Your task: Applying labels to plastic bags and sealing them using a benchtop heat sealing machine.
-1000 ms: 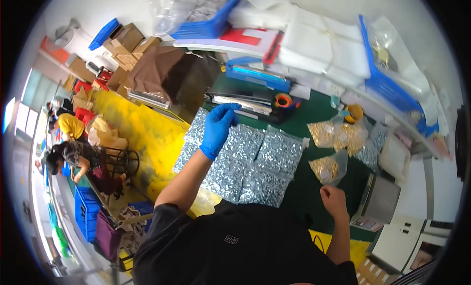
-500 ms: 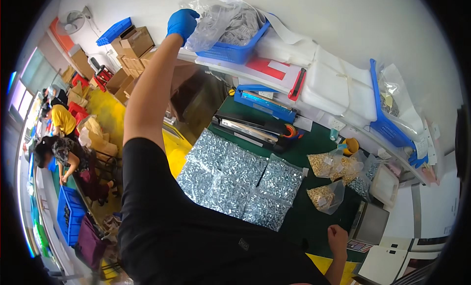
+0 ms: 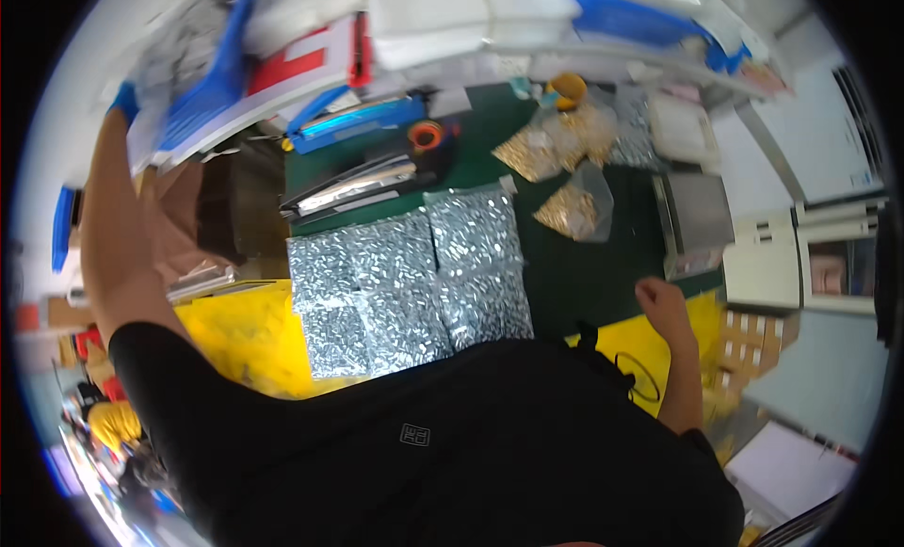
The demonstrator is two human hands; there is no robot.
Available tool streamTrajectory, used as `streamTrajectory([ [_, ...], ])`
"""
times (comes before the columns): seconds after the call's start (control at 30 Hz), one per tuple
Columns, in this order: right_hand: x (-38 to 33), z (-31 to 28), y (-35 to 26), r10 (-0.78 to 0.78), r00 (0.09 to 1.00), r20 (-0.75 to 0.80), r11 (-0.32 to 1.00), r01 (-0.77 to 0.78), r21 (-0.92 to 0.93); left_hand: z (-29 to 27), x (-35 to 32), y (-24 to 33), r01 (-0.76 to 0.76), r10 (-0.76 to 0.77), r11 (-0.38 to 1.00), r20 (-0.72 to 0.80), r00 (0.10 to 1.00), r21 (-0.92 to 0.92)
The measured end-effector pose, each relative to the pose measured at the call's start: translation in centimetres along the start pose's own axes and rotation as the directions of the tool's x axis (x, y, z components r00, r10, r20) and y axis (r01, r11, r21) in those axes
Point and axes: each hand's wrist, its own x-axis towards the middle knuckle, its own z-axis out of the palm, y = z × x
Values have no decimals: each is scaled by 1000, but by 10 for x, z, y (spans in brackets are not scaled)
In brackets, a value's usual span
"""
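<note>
As the view is swung right, silvery bags (image 3: 400,274) are seen untouched near centre; beside the blue basket (image 3: 207,97) at ten o'clock, the left hand (image 3: 124,101) is still raised, its fingers too blurred to tell; at three, the right hand (image 3: 663,305) is held with fingers curled together.

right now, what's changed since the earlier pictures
The gloved left hand has gone from above the silver-filled bags forward and left to beside the left blue basket; its grip is unclear. The bare right hand has drawn back from the nearest gold-filled bag. The bags stayed put.
</note>
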Motion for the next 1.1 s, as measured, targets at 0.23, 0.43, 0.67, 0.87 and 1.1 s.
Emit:
streamTrajectory([
  [0.23,-4,-1,8,-2,1000,-19,995,4,101,-14,22,-58,-50,28,995,-250,968,-84],
  [0.43,9,5,13,-8,1000,30,996,5,94,-17,4,-43,-174,183,926,-7,983,-336],
  [0.67,2,7,41,53,998,40,989,-58,136,-35,17,-16,21,65,877,162,985,-480],
  [0.87,17,10,57,8,997,76,992,-17,122,-65,-23,-26,611,-438,523,428,791,-594],
  [1.1,34,25,91,-86,993,77,974,67,215,-215,-63,-28,257,-257,966,-4,966,12],
])
